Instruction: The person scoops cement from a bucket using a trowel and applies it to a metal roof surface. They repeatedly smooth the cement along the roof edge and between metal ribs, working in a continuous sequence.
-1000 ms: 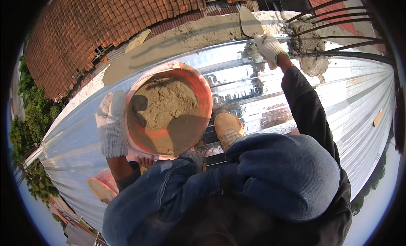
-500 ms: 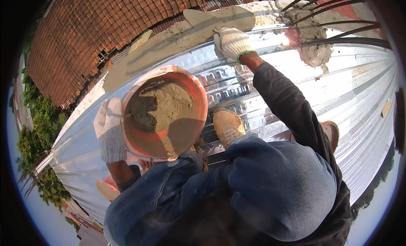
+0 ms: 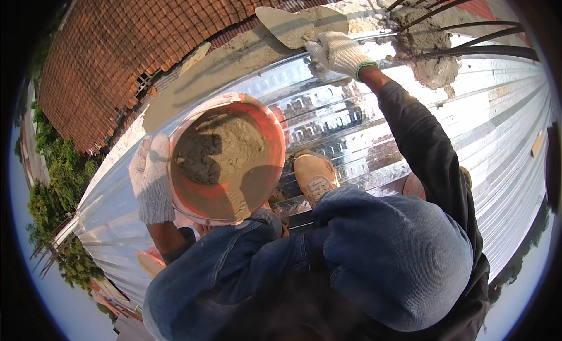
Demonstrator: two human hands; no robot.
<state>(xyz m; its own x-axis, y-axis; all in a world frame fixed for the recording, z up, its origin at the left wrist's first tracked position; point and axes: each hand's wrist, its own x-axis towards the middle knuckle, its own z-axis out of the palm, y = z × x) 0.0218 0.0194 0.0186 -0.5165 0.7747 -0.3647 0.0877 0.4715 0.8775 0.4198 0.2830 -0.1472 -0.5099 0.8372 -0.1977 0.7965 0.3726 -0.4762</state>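
My left hand [image 3: 151, 177], in a white knit glove, is closed on the left rim of an orange-red bucket [image 3: 277, 153]. Wet grey mortar [image 3: 237, 139] lies in the bucket, with part of the inner wall bare above it. Up and to the right, my gloved right hand [image 3: 341, 53] grips a trowel whose handle is hidden in the fingers. The trowel's broad blade [image 3: 283, 27] lies flat against the strip of grey mortar [image 3: 219, 68] along the wall top, pointing left.
Shiny corrugated metal sheeting [image 3: 497, 112] spreads under my shoes [image 3: 315, 174]. Dark rebar rods [image 3: 486, 42] jut in at the upper right beside a rough mortar lump [image 3: 430, 71]. Beyond the wall top slopes a tiled roof [image 3: 134, 54], with trees [image 3: 64, 171] at the left.
My right hand has shifted right and slightly farther away, and more of the trowel blade shows. My left hand and the bucket have stayed nearly where they were.
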